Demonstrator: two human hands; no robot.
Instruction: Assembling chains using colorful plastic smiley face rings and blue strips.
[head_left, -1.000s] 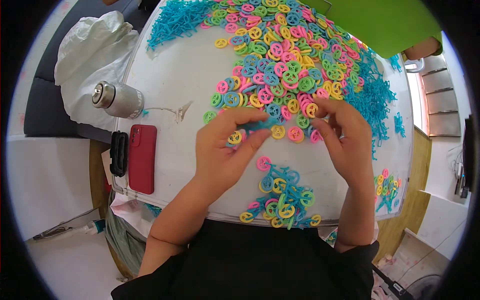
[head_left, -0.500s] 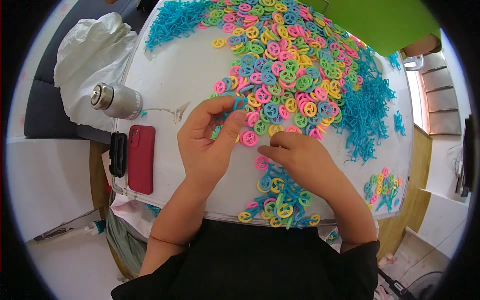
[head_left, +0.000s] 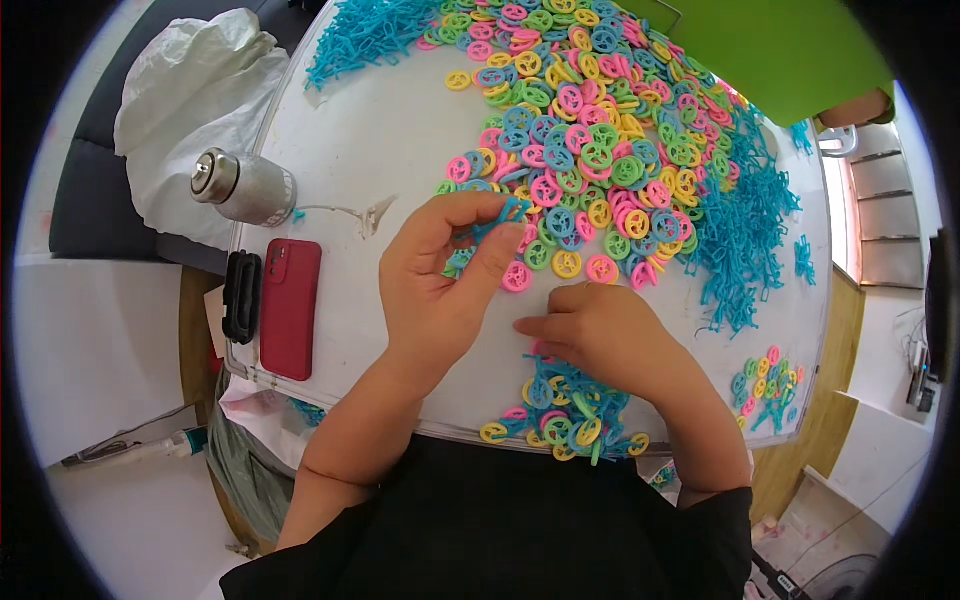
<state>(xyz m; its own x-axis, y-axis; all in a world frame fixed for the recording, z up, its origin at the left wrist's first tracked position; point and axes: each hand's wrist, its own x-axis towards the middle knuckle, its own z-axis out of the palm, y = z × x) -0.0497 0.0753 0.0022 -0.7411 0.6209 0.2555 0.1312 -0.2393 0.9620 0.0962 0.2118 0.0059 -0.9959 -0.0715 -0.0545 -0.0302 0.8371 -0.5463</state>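
My left hand (head_left: 440, 275) pinches a small blue plastic piece (head_left: 513, 210) between thumb and index finger; its other fingers curl behind. To the right, my right hand (head_left: 615, 335) hovers palm down, index finger stretched leftward, with nothing visible in its fingers. Its thumb is mostly hidden. Just below it, at the table's near edge, lies a small pile of blue pieces and coloured wheels (head_left: 560, 425), some apparently joined. A green wheel (head_left: 585, 405) stands tilted in that pile. Beyond both hands spreads a large heap of pink, yellow, green and blue spoked wheels (head_left: 600, 155).
Blue plastic pieces (head_left: 745, 230) are heaped at the right, with another heap (head_left: 365, 40) at the far left. A red phone (head_left: 290, 310), a black case (head_left: 242, 297) and a silver flask (head_left: 243, 187) line the left edge. A small group of wheels (head_left: 765, 375) lies at near right.
The view has shifted slightly. My left hand still holds the blue piece. My right hand has lowered a little toward the near pile, where a tilted green wheel now shows.
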